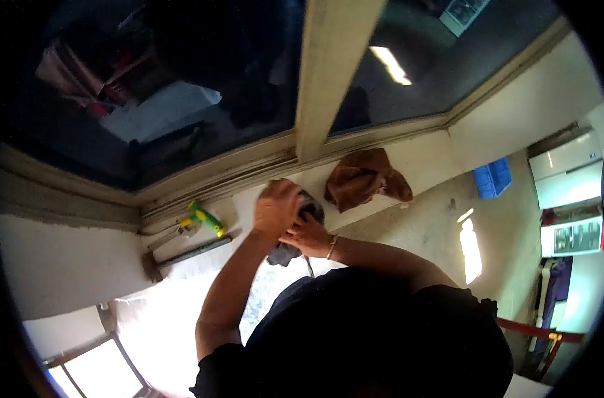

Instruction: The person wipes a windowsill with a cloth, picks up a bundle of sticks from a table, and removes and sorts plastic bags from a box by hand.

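Observation:
Both hands are together on a dark, crumpled bundle point(285, 255) at the window sill; its exact kind cannot be made out. My left hand point(277, 207) lies over its upper left part with the fingers bent, slightly blurred. My right hand point(307, 235), with a bracelet at the wrist, grips it from the right, fingers curled and close to the left hand. Part of the bundle is hidden under the hands. Just right of them a crumpled brown cloth point(363, 180) rests on the sill point(426, 156).
Left on the sill lie a green and yellow handled tool point(207, 219), a metal tool resembling a wrench point(188, 229) and a dark hammer-like tool point(194, 252). Window frames point(315, 86) rise behind the sill. A blue crate point(493, 179) stands on the floor at right, near white cabinets point(567, 166).

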`<state>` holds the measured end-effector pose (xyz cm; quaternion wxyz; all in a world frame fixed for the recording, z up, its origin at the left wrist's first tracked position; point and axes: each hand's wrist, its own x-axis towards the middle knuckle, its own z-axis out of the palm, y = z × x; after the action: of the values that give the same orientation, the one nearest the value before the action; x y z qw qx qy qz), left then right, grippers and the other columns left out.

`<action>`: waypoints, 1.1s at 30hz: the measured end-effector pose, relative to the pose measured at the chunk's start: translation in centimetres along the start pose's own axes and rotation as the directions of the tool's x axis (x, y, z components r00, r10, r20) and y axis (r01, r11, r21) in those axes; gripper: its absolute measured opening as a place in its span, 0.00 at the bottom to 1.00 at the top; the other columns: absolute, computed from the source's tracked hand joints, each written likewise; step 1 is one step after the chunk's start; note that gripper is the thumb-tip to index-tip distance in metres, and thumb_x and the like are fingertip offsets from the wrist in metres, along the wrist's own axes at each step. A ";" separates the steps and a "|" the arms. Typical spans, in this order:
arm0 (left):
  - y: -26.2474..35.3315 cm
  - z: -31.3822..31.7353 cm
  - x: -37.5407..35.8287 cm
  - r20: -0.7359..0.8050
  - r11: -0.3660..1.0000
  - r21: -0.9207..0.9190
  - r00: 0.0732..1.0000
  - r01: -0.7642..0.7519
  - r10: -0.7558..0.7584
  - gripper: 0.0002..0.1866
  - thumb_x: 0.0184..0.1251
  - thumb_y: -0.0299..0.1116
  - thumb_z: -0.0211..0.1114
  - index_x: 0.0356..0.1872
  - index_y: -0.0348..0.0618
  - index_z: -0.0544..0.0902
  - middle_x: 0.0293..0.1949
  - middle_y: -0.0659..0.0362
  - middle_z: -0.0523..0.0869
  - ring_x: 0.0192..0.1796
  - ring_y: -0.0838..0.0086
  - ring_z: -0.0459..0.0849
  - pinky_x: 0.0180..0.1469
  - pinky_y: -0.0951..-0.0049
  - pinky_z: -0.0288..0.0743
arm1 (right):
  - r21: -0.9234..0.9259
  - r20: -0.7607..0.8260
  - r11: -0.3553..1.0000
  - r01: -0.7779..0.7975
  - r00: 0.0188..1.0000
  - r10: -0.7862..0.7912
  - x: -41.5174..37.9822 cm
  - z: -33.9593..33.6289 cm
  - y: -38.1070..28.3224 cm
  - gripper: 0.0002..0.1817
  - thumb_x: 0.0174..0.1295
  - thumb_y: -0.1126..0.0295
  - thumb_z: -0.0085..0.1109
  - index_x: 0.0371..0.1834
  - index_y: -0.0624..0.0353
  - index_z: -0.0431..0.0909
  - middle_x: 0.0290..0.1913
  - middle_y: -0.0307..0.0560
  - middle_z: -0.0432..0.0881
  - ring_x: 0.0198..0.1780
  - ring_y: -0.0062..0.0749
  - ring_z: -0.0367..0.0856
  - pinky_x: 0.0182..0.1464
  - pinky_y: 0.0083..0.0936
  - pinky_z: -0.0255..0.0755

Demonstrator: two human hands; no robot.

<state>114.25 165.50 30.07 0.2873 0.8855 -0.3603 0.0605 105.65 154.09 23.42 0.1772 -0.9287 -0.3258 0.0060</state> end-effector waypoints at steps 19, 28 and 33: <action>8.4 6.7 8.8 0.021 0.981 -0.157 0.994 0.113 -0.111 0.16 0.47 0.32 0.62 0.40 0.40 0.77 0.36 0.51 0.78 0.41 0.57 0.76 0.45 0.62 0.68 | 0.015 -0.239 0.998 -0.063 0.969 0.065 -10.6 -0.6 7.6 0.17 0.49 0.67 0.51 0.45 0.45 0.75 0.57 0.41 0.68 0.58 0.41 0.64 0.55 0.35 0.63; 4.2 -7.3 -3.5 -0.309 0.931 0.006 0.886 0.365 -0.346 0.15 0.47 0.24 0.61 0.40 0.35 0.75 0.35 0.49 0.76 0.38 0.58 0.75 0.41 0.66 0.69 | -0.174 -0.323 0.735 -0.656 0.743 0.587 -28.9 -9.6 19.2 0.12 0.54 0.64 0.49 0.41 0.50 0.75 0.46 0.47 0.75 0.47 0.44 0.73 0.46 0.37 0.68; 2.7 -9.4 -9.5 -0.474 0.823 0.021 0.730 0.568 -0.492 0.15 0.51 0.30 0.60 0.40 0.33 0.75 0.36 0.48 0.76 0.39 0.55 0.74 0.42 0.62 0.69 | 0.103 -0.406 0.473 -0.875 0.397 0.823 -33.5 -17.3 20.1 0.18 0.43 0.75 0.54 0.41 0.55 0.75 0.42 0.51 0.76 0.45 0.46 0.74 0.47 0.35 0.68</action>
<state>106.45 174.84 36.09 0.2935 0.9331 -0.0093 0.2075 93.55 113.51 29.47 0.1525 -0.9524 0.2373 -0.1157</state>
